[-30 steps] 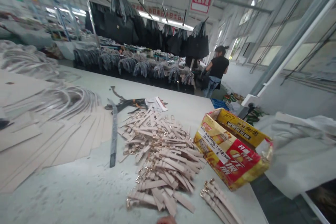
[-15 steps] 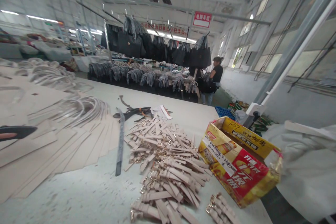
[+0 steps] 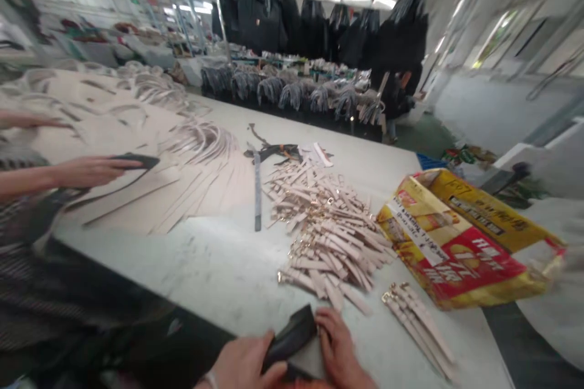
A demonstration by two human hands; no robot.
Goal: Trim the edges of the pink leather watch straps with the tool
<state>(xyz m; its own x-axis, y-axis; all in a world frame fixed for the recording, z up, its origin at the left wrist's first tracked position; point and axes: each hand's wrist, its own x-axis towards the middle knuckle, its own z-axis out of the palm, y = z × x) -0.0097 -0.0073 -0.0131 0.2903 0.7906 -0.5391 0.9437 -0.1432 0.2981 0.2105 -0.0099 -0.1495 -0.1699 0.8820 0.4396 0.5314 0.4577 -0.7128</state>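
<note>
My left hand is at the bottom edge, its fingers and thumb closed round a black curved piece with a wide, blunt end; blur hides its exact kind. Against that end, on the right, are the curled fingers of my right hand; what they pinch, if anything, cannot be made out. Beyond my hands lies a big heap of beige buckle straps with gold-coloured buckles. A small bundle of similar straps rests on the table to the right of my right hand.
At the left a co-worker's hand holds a dark tool over fanned beige panels. A yellow and red carton stands on the table's right side. A grey strip lies left of the heap. Black bags hang behind.
The view has tilted down and turned left. Both my hands and the black piece have come into sight at the bottom, and more of the co-worker's arms shows at the left.
</note>
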